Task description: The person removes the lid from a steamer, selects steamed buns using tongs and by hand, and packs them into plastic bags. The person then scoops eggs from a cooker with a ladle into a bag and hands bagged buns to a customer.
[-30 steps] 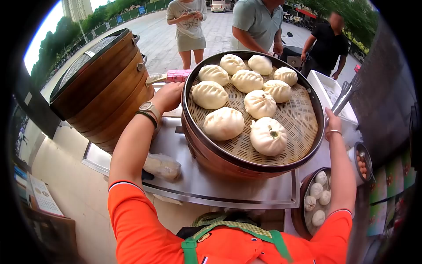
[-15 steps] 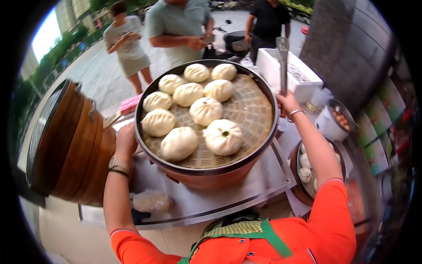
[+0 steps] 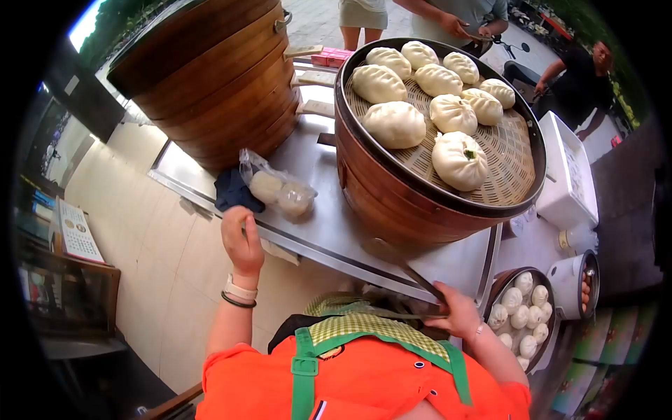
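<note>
My left hand [image 3: 242,241] is raised at the table's front edge, near a dark cloth [image 3: 236,191] and a clear bag with pale buns [image 3: 280,189]. Its fingers are curled and touch none of these; whether anything small is in them is hidden. Metal tongs [image 3: 413,274], blurred by motion, are held in my right hand [image 3: 456,312], low in front of the steamer. On the metal table [image 3: 315,227] stands a round steamer [image 3: 392,203], its woven tray [image 3: 514,150] bearing several white buns [image 3: 460,159], one with green filling showing on top.
A tall stack of wooden steamers [image 3: 217,84] stands at the left. At the right are a second bun steamer [image 3: 521,315], a pot with eggs [image 3: 570,283] and a white foam box [image 3: 563,171]. Several people stand beyond the table, one in black [image 3: 577,80].
The view has turned left and down. Both my hands have left the steamer's sides; my left has moved to the table's front edge, and my right has lowered the tongs.
</note>
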